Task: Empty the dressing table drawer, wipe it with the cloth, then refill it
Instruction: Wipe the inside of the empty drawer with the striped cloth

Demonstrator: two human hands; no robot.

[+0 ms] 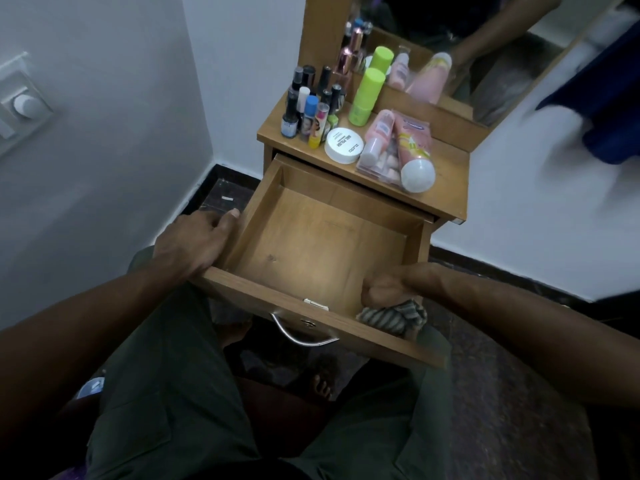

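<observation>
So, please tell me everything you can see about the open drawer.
The drawer is light brown wood-look board, pulled far out from the dressing table, with nothing in it but the cloth. A curved metal handle hangs on its front. The left hand grips its left wall; the right hand presses a striped cloth into its near right corner.

At frame centre the drawer (322, 244) is pulled out. Its left wall is gripped by the left hand (194, 244); a striped cloth (393, 315) is pressed into its lower-right corner by the right hand (384, 287).
</observation>
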